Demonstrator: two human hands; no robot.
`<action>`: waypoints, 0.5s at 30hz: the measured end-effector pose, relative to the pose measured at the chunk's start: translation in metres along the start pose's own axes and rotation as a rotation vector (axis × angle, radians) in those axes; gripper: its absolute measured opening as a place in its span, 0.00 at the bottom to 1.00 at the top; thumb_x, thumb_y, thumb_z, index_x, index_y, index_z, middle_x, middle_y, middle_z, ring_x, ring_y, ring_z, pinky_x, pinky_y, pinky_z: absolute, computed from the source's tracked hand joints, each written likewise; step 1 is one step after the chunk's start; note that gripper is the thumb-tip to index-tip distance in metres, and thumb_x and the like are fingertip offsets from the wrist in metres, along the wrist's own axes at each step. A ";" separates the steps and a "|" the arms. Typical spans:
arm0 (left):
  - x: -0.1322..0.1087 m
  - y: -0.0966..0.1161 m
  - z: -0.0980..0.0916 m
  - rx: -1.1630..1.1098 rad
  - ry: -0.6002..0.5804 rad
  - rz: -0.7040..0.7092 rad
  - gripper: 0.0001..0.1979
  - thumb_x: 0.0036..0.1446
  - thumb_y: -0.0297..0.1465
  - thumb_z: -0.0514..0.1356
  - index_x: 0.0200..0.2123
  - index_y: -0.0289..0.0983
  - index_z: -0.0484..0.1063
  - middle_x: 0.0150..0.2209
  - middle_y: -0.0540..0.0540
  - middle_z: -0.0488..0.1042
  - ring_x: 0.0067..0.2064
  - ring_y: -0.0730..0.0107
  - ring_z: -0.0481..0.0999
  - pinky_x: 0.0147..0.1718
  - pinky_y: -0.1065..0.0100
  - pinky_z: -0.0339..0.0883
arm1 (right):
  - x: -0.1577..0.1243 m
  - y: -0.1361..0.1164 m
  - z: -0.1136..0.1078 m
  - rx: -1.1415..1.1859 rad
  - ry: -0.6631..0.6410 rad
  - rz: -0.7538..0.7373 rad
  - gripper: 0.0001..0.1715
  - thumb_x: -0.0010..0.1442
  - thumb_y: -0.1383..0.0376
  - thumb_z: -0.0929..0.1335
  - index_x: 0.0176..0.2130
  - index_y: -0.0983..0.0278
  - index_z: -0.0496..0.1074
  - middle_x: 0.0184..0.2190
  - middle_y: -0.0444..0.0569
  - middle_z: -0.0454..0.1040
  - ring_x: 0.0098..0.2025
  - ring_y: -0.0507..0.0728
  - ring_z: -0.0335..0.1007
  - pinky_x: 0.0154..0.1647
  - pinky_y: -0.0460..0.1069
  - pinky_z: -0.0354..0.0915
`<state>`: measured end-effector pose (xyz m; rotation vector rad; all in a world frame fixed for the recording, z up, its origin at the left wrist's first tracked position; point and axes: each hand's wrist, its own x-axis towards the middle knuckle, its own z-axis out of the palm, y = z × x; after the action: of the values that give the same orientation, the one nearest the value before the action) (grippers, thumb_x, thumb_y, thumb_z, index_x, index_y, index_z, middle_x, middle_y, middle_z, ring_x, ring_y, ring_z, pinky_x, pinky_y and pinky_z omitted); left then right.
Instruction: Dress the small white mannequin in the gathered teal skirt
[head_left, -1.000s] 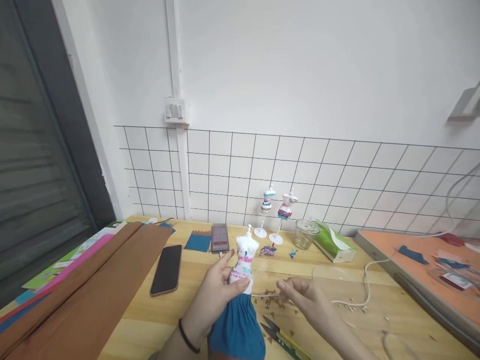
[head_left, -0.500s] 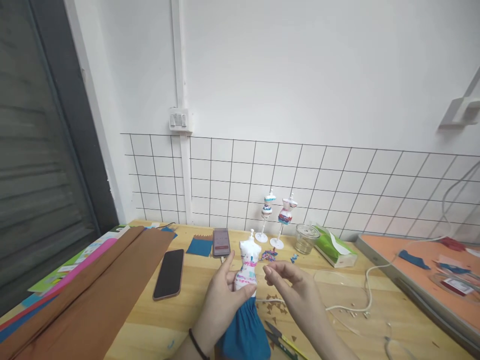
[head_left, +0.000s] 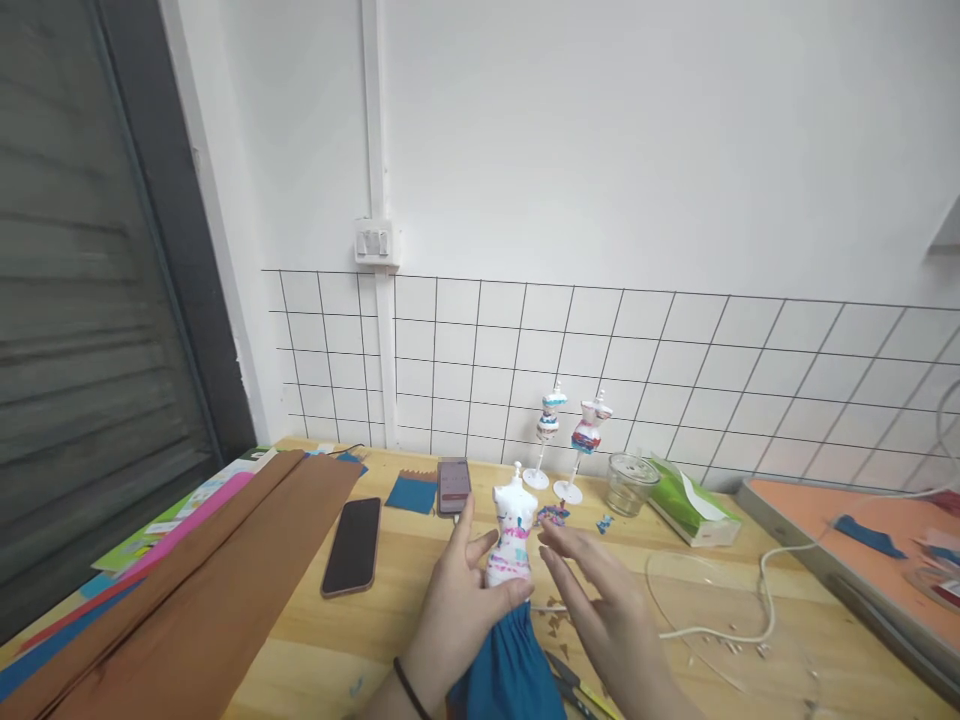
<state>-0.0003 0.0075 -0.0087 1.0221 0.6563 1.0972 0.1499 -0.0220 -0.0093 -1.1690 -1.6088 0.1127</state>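
A small white mannequin torso point(head_left: 514, 525) with pink and teal marks stands upright near the front of the table, a gathered blue cloth skirt point(head_left: 514, 670) round its lower part. My left hand point(head_left: 469, 600) is closed around its waist from the left, the thumb across the front. Close by on the right, my right hand point(head_left: 600, 580) has its fingers apart and holds nothing that I can see. Scissors point(head_left: 577, 690) lie partly under my right wrist, beside small brown scraps point(head_left: 555, 625).
Two mannequins on stands point(head_left: 548, 425) point(head_left: 589, 430), a clear cup point(head_left: 628, 485) and a green tissue pack point(head_left: 691, 505) are at the back. Two phones point(head_left: 352, 547) point(head_left: 453, 487) and brown cloth point(head_left: 217, 590) lie left. An orange board point(head_left: 802, 520) and white cord point(head_left: 769, 590) are right.
The fingers of my right hand have spread from a pinch beside the torso. The view has shifted slightly left. My left hand keeps its hold on the mannequin.
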 end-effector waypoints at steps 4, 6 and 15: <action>-0.001 0.001 0.001 0.022 0.006 -0.013 0.61 0.36 0.28 0.70 0.63 0.40 0.28 0.58 0.30 0.59 0.46 0.59 0.73 0.40 0.67 0.65 | 0.013 -0.004 -0.005 0.239 0.087 0.421 0.20 0.50 0.53 0.69 0.40 0.62 0.74 0.37 0.54 0.77 0.38 0.62 0.74 0.40 0.56 0.70; -0.002 0.004 0.002 0.015 -0.005 -0.012 0.61 0.36 0.27 0.69 0.63 0.40 0.27 0.59 0.29 0.57 0.47 0.58 0.72 0.40 0.66 0.65 | 0.025 -0.006 -0.008 0.385 0.055 0.537 0.27 0.49 0.51 0.69 0.44 0.64 0.71 0.38 0.55 0.77 0.40 0.62 0.74 0.41 0.55 0.69; -0.001 0.012 -0.008 0.081 -0.101 0.033 0.59 0.39 0.23 0.67 0.63 0.45 0.27 0.62 0.33 0.52 0.45 0.61 0.74 0.41 0.65 0.66 | 0.085 -0.027 -0.007 0.505 -0.272 0.532 0.24 0.54 0.50 0.65 0.42 0.64 0.72 0.38 0.52 0.76 0.38 0.56 0.71 0.34 0.48 0.66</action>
<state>-0.0124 0.0104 -0.0015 1.1535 0.6081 1.0474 0.1452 0.0218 0.0683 -1.1768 -1.3394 0.9989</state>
